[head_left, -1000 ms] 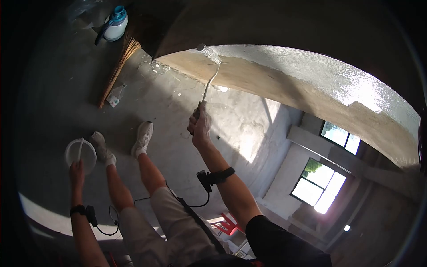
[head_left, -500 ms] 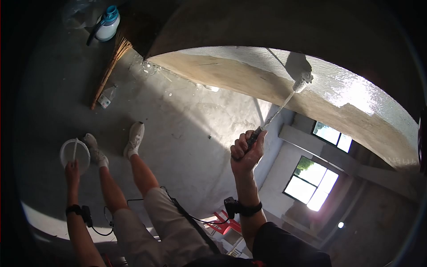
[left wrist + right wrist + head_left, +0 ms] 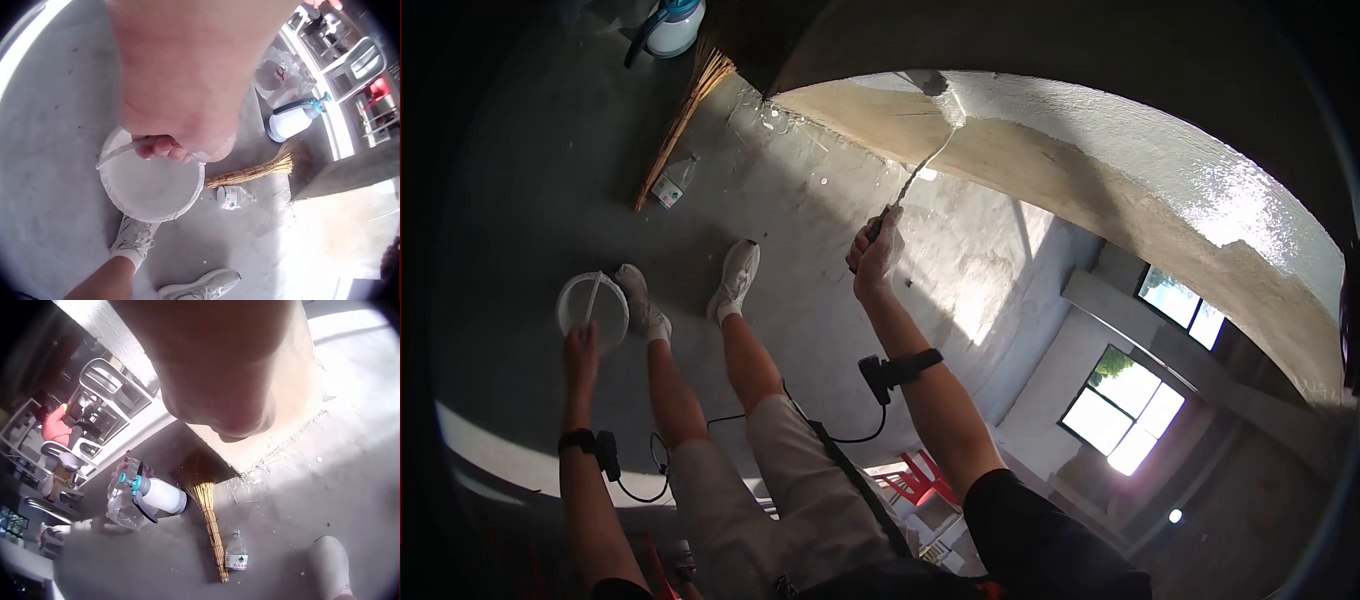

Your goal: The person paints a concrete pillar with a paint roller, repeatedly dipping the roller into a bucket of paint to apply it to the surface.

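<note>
Roller: against or just off the wall's left part, at the white coat; contact cannot be told.
Right hand (image 3: 880, 252): clenched round the roller (image 3: 951, 108)'s grip.
Wall (image 3: 1040, 155): upper band coated white (image 3: 1090, 118), wet-looking; lower band bare tan, seemingly left to cover.
Left hand (image 3: 581, 350): fingers hooked round the bucket (image 3: 164, 219)'s handle.
Floor, left: broom (image 3: 682, 130), bottle (image 3: 668, 190) beside it, sprayer (image 3: 164, 495) farther; likely trip hazards.
Far right: windows (image 3: 1115, 415).
</note>
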Demonstrator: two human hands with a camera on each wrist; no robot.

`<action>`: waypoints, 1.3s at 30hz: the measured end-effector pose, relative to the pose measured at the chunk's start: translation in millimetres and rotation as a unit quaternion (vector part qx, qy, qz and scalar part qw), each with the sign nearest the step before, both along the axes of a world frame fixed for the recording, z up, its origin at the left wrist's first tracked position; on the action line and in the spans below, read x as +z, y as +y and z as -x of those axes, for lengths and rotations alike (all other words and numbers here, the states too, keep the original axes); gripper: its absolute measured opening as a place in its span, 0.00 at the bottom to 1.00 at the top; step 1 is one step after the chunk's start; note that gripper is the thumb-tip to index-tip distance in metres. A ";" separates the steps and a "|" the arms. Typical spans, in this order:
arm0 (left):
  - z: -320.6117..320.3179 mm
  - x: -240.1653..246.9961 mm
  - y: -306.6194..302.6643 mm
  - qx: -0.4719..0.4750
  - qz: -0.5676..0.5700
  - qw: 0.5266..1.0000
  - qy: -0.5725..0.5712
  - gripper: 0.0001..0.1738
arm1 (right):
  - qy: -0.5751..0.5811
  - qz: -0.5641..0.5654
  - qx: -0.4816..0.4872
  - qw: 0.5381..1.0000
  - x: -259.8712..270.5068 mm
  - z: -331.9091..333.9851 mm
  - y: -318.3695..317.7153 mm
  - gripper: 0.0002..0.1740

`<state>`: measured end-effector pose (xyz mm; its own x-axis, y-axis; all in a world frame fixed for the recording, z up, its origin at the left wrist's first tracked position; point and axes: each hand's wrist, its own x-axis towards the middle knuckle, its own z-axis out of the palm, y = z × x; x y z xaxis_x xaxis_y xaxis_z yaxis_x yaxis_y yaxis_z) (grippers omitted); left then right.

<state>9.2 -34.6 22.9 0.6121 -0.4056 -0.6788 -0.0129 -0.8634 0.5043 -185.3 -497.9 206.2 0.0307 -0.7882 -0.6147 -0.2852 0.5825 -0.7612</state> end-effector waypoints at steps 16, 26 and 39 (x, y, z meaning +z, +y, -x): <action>3.8 -11.4 -12.2 -0.004 -0.001 0.999 -0.034 0.27 | 0.116 -0.125 0.024 0.985 -18.2 -22.1 -14.6 0.27; 1.4 -2.6 -33.3 0.009 -0.011 1.000 -0.012 0.28 | 0.076 -0.048 -0.013 0.996 150.6 -4.1 -6.4 0.25; -16.8 3.6 -14.2 0.008 0.012 0.999 -0.036 0.27 | 0.118 -0.145 0.002 0.982 1.6 7.9 -45.0 0.27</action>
